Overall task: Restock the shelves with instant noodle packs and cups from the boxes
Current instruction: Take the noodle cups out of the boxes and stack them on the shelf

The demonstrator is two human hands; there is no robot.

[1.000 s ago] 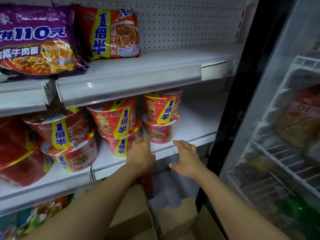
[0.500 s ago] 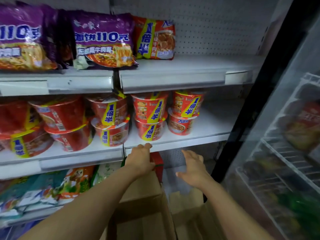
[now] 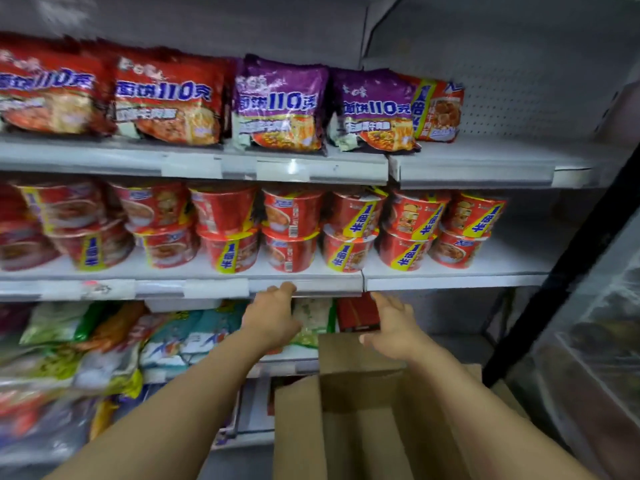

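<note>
Both hands empty, fingers loose: left (image 3: pixel 273 315) by the shelf edge (image 3: pixel 304 285), right (image 3: pixel 394 327) over the box (image 3: pixel 363 403). Cups (image 3: pixel 349 230) sit stacked; I'm placed to grab more stock.

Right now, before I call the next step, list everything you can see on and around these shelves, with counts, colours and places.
Noodle packs: five in view, two red at left, two purple in the middle, one red-and-yellow at right; top shelf.
Noodle cups: about fourteen, red with yellow bands, stacked two high in seven columns; middle shelf.
Mixed snack bags: blurred, count unclear, green, orange and pale blue; lower shelf at left.
Red box: one; lower shelf, behind the carton.
Cardboard box: one, brown, flaps open; bottom centre.
Shelves: grey, bare stretches at right on the top and middle levels.
Glass-door cooler: one, far right.
Left hand: empty, below the middle shelf edge.
Right hand: empty, above the box.
</note>
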